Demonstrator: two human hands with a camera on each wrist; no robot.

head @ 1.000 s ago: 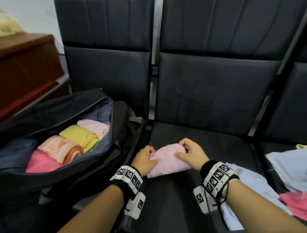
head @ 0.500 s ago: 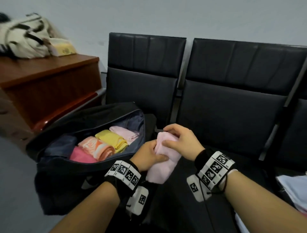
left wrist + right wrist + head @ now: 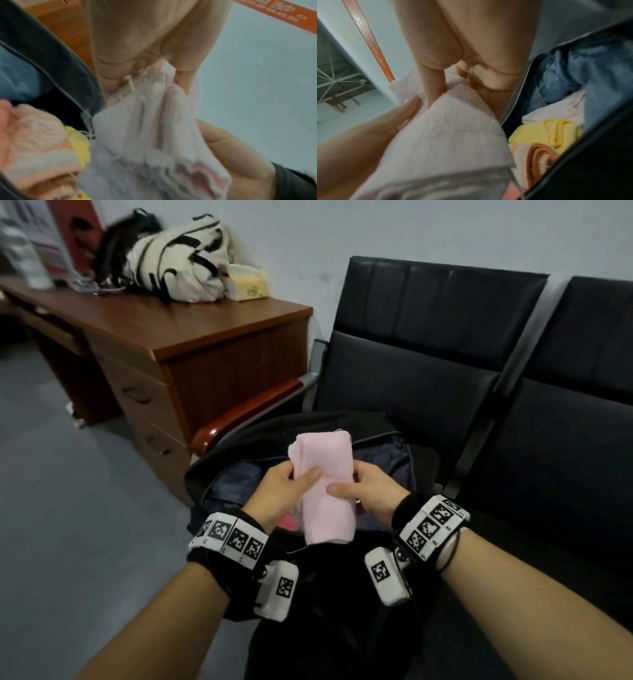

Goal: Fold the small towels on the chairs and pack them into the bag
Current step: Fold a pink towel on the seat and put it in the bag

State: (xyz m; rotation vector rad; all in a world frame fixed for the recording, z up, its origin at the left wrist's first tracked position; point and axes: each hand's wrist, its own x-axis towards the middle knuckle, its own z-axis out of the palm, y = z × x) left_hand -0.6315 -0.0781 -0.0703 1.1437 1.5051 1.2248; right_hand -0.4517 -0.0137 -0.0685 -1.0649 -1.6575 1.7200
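A folded pale pink towel (image 3: 325, 491) hangs upright in the air above the open black bag (image 3: 394, 426), which sits on the left chair seat. My left hand (image 3: 291, 484) grips the towel's left side and my right hand (image 3: 363, 491) grips its right side, thumbs on the front. In the left wrist view the pink towel (image 3: 150, 142) is pinched in my fingers over an orange-striped towel (image 3: 37, 146) and a yellow towel (image 3: 78, 143) in the bag. In the right wrist view the pink towel (image 3: 447, 135) is beside the yellow towel (image 3: 547, 134) and an orange towel (image 3: 537, 159).
A wooden desk (image 3: 191, 337) with drawers stands left of the chairs, with a striped cream bag (image 3: 178, 258) and a tissue box (image 3: 246, 282) on top. Black chair backs (image 3: 428, 330) rise behind the bag. Grey floor (image 3: 68, 525) lies to the left.
Both hands lifted the folded pink towel off the middle chair seat and carried it left to above the open bag. The view swung left with them.
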